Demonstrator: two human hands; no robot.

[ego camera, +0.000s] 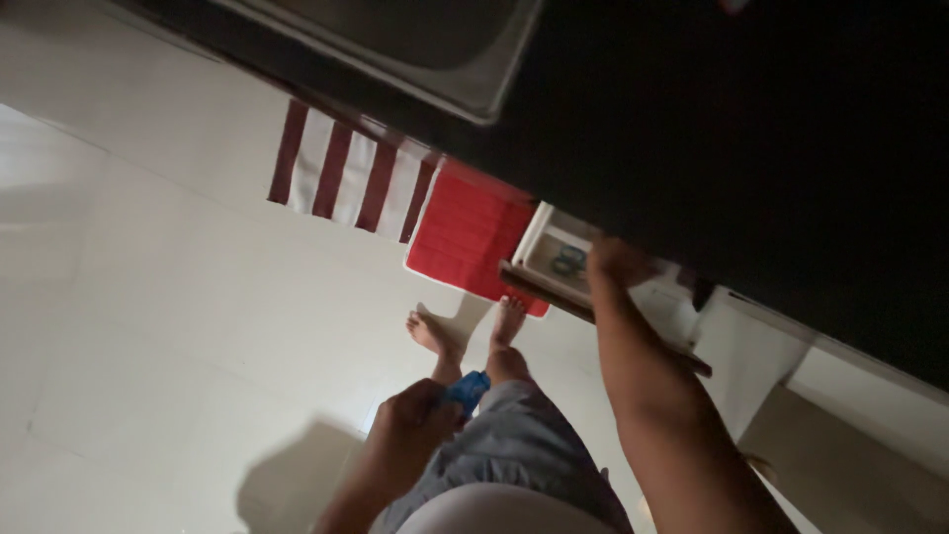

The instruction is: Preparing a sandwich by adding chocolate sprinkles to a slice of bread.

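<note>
A small blue object [467,389] is gripped in the closed left hand [415,420], held low beside the knee. The right hand [615,262] is reached into an open drawer [554,259] just under the dark countertop [751,158]; whether its fingers are closed or spread cannot be told. The drawer's dark front edge is seen jutting out over the floor, close above the bare feet [465,331]. Wide open room is left on the pale tiled floor [148,326] to the left. A red mat [465,232] and a striped towel [346,173] are seen hanging by the cabinet. A steel sink [435,49] is cut off at the top. The drawer's contents are hard to make out in the dimness.
</note>
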